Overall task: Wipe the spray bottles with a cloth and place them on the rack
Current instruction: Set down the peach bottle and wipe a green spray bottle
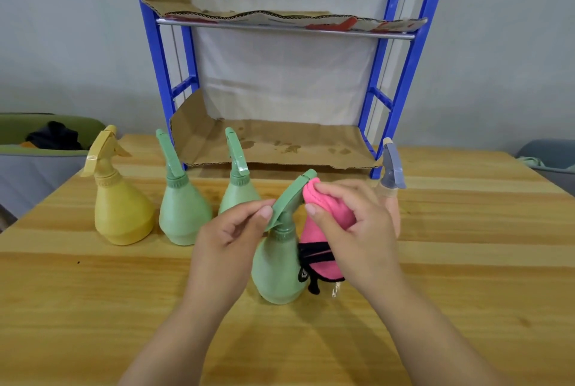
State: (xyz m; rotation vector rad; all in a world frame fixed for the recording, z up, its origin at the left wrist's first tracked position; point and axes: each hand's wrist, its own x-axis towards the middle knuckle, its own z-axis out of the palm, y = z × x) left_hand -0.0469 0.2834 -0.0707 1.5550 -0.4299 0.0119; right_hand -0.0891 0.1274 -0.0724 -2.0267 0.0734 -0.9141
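Observation:
A green spray bottle (275,264) stands on the wooden table (93,308) in front of me. My left hand (230,236) pinches its trigger head. My right hand (351,230) presses a pink cloth (323,224) with black trim against the nozzle end of that head. Behind stand a yellow bottle (119,205), two more green bottles (183,202) (238,189), and a peach bottle with a grey-blue head (392,168), partly hidden by my right hand. The blue rack (401,84) stands at the back, its cardboard-lined shelves holding no bottles.
The rack's lower cardboard shelf (280,143) sits level with the table, and an upper shelf (286,23) hangs above it. A green and grey bin (34,155) with dark cloth is off the table's left edge. A grey seat (550,155) shows at the right.

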